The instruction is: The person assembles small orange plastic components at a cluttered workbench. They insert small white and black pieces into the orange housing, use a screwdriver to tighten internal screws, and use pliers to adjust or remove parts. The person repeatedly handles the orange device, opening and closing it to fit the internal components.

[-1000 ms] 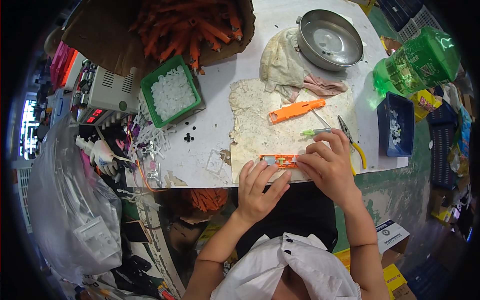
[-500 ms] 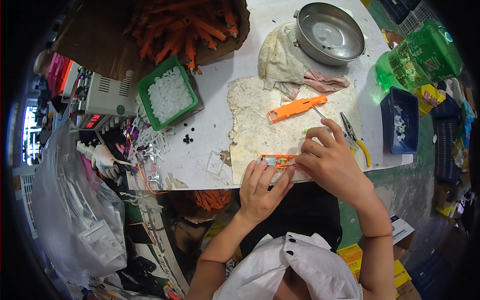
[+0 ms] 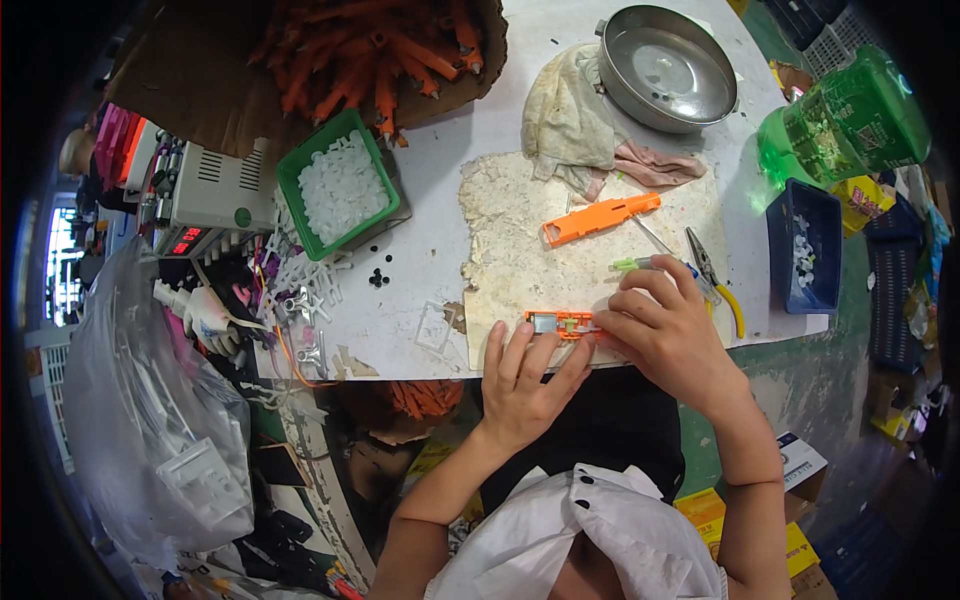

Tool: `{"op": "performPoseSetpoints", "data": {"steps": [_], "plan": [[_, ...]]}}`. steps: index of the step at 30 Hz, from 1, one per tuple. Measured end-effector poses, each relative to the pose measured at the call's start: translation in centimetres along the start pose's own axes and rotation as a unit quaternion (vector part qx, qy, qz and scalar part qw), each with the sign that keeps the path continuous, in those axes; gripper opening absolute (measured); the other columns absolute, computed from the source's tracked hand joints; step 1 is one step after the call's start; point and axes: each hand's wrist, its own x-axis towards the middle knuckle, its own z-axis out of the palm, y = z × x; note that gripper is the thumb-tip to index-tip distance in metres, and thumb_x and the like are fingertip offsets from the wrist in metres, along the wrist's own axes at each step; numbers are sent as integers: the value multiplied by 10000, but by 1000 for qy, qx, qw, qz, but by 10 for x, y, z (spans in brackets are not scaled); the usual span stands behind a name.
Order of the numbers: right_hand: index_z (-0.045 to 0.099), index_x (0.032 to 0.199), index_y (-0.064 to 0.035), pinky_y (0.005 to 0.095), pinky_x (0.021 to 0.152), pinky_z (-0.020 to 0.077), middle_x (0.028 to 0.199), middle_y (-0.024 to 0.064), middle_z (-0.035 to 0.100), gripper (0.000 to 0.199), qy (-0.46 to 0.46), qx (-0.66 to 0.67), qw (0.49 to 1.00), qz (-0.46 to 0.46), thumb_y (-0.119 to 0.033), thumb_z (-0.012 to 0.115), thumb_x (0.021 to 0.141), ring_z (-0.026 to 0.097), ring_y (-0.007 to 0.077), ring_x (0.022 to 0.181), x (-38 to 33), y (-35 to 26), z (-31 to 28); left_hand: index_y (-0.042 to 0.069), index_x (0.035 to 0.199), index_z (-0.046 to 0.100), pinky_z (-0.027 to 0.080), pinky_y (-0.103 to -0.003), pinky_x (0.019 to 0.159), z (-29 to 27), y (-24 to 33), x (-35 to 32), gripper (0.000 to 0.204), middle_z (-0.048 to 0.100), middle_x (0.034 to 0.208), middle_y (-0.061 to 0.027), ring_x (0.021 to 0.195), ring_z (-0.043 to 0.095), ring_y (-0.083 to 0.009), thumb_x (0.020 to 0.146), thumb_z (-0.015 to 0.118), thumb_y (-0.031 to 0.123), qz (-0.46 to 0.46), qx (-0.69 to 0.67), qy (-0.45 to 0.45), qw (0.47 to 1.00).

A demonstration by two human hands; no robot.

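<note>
An orange plastic half-shell with a small silvery block and pale green parts inside lies near the table's front edge. My left hand is closed around its near side, fingertips along the left and middle. At the shell's right end, my right hand is closed in a pinch beside a small greyish piece; its fingertips hide what they hold. Beyond the hands rests a longer orange shell piece. A screwdriver with a green and blue handle lies just past my right fingers, beside yellow-handled pliers.
A green bin of white plastic parts stands left, near small black pieces. Behind are a carton of orange parts, a rag and a metal pan. To the right are a blue bin and a green bottle.
My right hand's raised fingers have shifted slightly, uncovering more of the screwdriver handle. The left hand stays on the half-shell. The whole view has moved a little.
</note>
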Motion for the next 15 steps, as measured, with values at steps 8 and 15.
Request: {"op": "performPoseSetpoints", "data": {"steps": [8, 15], "plan": [[657, 902, -101, 461, 1034, 344, 930, 12, 593, 166, 16, 15, 1000, -8, -189, 676, 763, 532, 217, 1064, 9, -1, -6, 220, 1090, 663, 293, -549, 1064, -14, -6, 9, 342, 474, 1201, -33, 1231, 354, -286, 764, 751, 275, 17, -24, -24, 999], [643, 920, -76, 481, 1045, 322, 972, 53, 584, 233, 29, 12, 999, -15, -229, 708, 755, 511, 251, 1096, 21, -10, -2, 148, 939, 692, 274, -540, 1061, -37, -34, 48, 215, 548, 1120, -31, 1208, 410, -302, 736, 758, 163, 28, -52, -20, 998]]}}
